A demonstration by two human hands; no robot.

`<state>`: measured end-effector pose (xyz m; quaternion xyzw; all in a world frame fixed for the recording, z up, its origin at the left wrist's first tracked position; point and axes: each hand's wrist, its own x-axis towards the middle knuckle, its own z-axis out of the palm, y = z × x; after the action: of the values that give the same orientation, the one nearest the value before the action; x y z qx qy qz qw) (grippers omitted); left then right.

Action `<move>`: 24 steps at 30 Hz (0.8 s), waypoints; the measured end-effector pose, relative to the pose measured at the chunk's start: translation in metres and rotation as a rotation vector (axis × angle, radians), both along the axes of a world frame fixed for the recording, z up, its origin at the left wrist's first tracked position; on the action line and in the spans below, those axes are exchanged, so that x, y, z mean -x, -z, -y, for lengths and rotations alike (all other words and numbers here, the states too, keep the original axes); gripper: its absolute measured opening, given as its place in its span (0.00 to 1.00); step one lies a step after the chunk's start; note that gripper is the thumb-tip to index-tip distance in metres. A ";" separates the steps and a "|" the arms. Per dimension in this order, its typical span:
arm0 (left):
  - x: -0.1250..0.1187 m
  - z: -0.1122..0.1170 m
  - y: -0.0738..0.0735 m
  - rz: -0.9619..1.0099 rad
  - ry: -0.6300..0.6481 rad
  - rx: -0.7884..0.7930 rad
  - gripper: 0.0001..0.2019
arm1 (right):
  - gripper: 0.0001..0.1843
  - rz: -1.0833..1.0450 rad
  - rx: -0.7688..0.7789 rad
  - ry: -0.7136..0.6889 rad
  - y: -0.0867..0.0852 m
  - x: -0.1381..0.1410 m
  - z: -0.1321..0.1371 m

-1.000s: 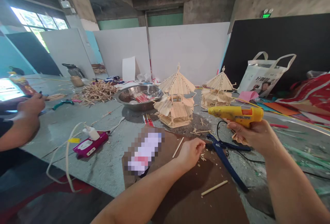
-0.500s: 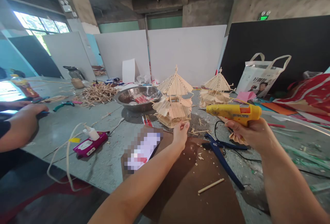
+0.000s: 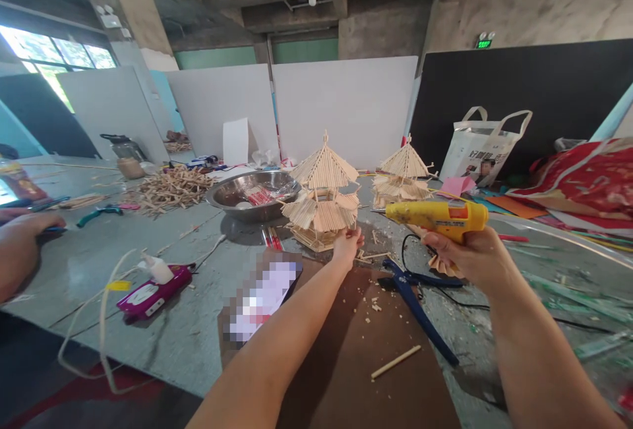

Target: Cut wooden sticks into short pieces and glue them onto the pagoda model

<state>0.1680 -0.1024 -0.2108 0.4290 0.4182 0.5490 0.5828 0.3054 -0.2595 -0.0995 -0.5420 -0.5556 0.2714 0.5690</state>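
A pagoda model (image 3: 324, 208) built of thin wooden sticks, with two tiers of roof, stands upright behind the brown board. My left hand (image 3: 347, 246) is at the right front corner of its base, fingers curled and closed against the edge; the fingertips are partly hidden. A yellow hot glue gun (image 3: 435, 216) is gripped in my right hand (image 3: 462, 254), its nozzle pointing left toward the pagoda model, apart from it. Farther back on the right, a second stick pagoda (image 3: 403, 175) is partly covered by the glue gun.
Blue-handled cutters (image 3: 420, 310) and a loose stick (image 3: 395, 363) lie near the brown board (image 3: 356, 376). A blurred phone (image 3: 264, 300), a steel basin (image 3: 232, 208), a stick pile (image 3: 173, 188) and a purple power strip (image 3: 153, 294) are leftward. Another person's hand (image 3: 37, 225) is far left.
The view has turned slightly right, so everything sits farther left. My left hand has shifted a little right along the pagoda model's base. The glue gun stays in my right hand.
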 end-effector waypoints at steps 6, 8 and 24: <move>0.009 -0.010 0.007 -0.116 0.046 -0.033 0.08 | 0.16 0.071 -0.004 0.032 0.001 -0.002 -0.003; 0.015 -0.012 0.009 -0.162 0.065 -0.049 0.08 | 0.16 0.083 -0.004 0.045 0.002 -0.002 -0.003; 0.041 -0.002 0.000 -0.326 0.260 -0.112 0.11 | 0.14 0.098 0.003 0.053 0.009 -0.004 -0.008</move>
<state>0.1270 -0.1006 -0.2111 0.5941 0.4167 0.4150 0.5488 0.3091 -0.2516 -0.1081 -0.5701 -0.5677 0.2301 0.5476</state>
